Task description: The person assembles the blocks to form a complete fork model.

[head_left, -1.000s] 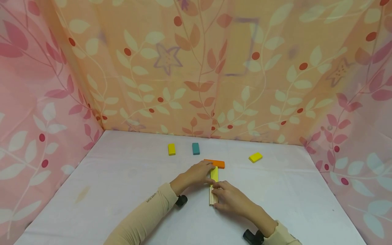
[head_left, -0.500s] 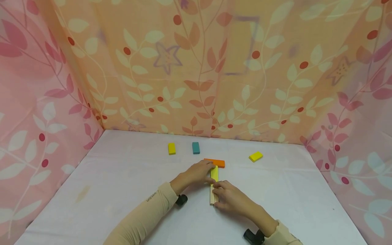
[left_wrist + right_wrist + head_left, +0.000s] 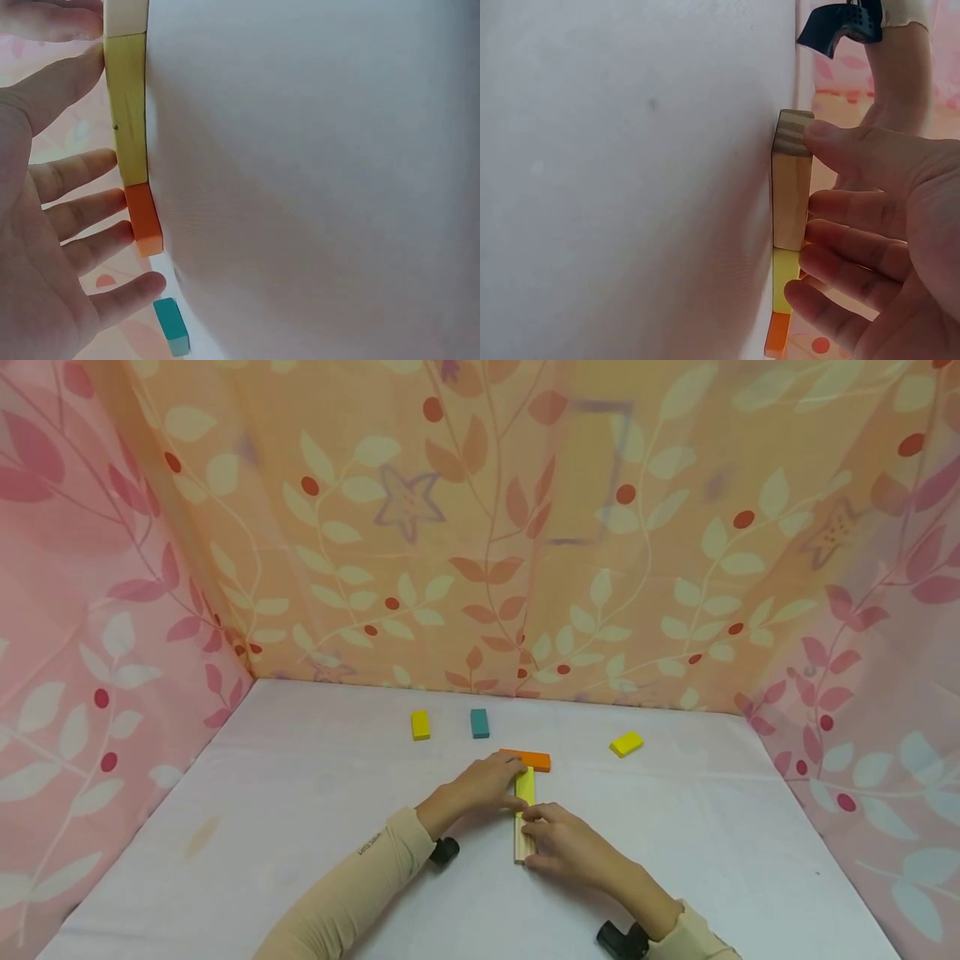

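Three blocks form a T on the white cloth. A plain wood-coloured block lies nearest, end to end with a yellow block; an orange block lies crosswise at the far end. My left hand rests its thumb and one fingertip on the yellow block, and other fingertips reach the orange block in the left wrist view. With fairly straight fingers, my right hand touches the wooden block, thumb near its striped end. One lower finger reaches beside the yellow block.
Farther back lie another yellow block, a teal block and, to the right, a third yellow block. Floral cloth walls enclose the table on the back and sides. A black wrist device sits under the left cuff.
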Demonstrator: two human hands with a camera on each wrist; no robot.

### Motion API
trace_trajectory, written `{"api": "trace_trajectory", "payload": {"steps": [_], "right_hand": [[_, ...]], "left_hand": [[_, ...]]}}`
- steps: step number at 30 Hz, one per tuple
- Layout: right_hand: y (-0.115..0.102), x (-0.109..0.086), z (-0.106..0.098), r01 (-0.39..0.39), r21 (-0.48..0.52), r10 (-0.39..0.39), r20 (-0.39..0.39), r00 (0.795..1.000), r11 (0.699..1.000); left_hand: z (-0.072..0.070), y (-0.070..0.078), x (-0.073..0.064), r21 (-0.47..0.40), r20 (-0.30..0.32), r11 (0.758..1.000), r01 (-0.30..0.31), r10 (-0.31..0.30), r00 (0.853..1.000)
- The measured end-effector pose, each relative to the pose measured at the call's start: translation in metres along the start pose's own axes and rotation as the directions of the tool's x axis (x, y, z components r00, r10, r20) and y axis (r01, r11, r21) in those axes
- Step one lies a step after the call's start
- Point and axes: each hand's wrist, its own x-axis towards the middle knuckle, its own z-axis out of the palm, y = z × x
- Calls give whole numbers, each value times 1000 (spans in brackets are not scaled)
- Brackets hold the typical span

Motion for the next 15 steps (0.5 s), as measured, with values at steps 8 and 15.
{"api": "trace_trajectory", "payload": {"steps": [8, 15], "right_hand": [[1, 0, -1, 2, 9, -2, 1, 1000, 1000], [1, -2, 1, -6, 24, 7, -9, 1000, 1000]], "left_hand": [[-1, 1, 0, 14, 12, 1000, 8, -8, 1000], [-2, 2, -3, 40, 33, 999, -19, 17, 999]]}}
